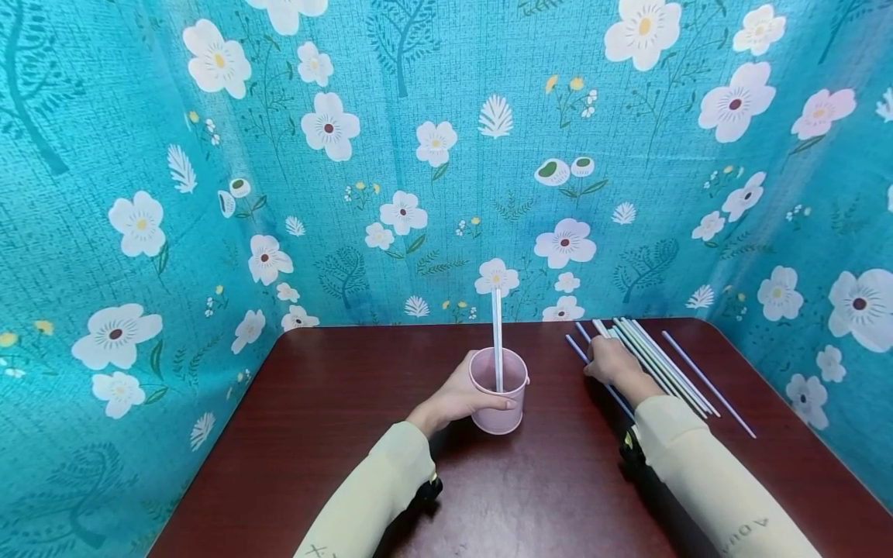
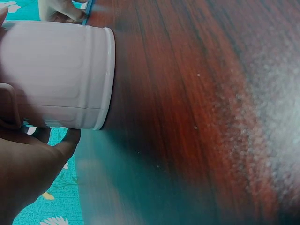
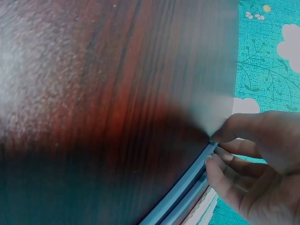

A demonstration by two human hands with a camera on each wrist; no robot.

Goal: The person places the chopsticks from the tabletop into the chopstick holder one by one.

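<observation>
My left hand grips a pale pink bucket near the middle of the table, thumb along its front and fingers behind. Two whitish chopsticks stand upright inside, reaching well above the rim. In the left wrist view, the bucket shows its side and base close to the tabletop. To the right, my right hand pinches the far end of a blue chopstick between thumb and fingertips. A second blue chopstick lies right beside it, partly hidden by the hand in the head view.
Several green and white chopsticks lie side by side right of my right hand. A lone purplish chopstick lies further right. The dark red-brown table meets a teal flowered cloth at its back and sides.
</observation>
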